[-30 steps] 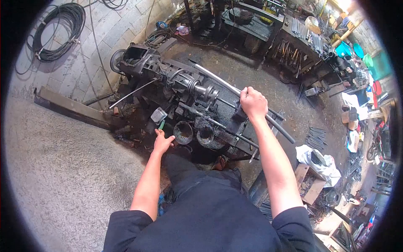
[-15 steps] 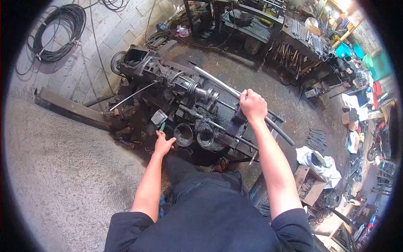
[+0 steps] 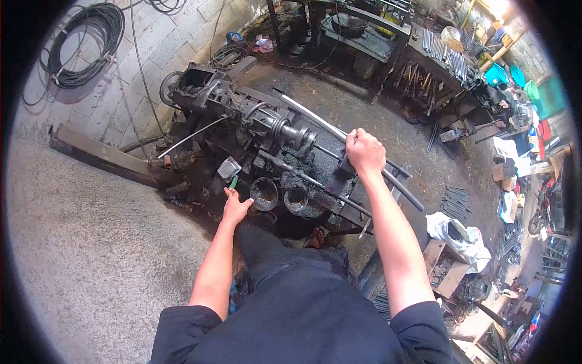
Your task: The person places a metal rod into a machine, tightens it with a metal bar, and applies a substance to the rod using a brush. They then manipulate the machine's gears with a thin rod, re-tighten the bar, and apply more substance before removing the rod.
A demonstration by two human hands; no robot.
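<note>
My right hand [image 3: 365,151] is closed in a fist around a long metal bar [image 3: 315,121], which slants across the far side of a dark, greasy machine [image 3: 285,130] resembling a lathe. Its lower right end is darker than the bright upper part. At the machine's near side, my left hand [image 3: 236,206] has its fingers at a green handle [image 3: 234,182] with a grey, flat-faced piece [image 3: 229,168] at its end; the thumb sticks out to the right. Close by that thumb is a round bowl [image 3: 265,194], and a second bowl [image 3: 296,199] sits beside it. Dark metal shavings lie around the machine.
A thin rod [image 3: 193,138] projects leftward from the machine. A steel beam [image 3: 103,156] lies along the left wall. Dark rods [image 3: 456,202] are on the floor at right, near a white sack [image 3: 461,239] and a wooden box [image 3: 445,267]. A workbench [image 3: 364,45] stands behind.
</note>
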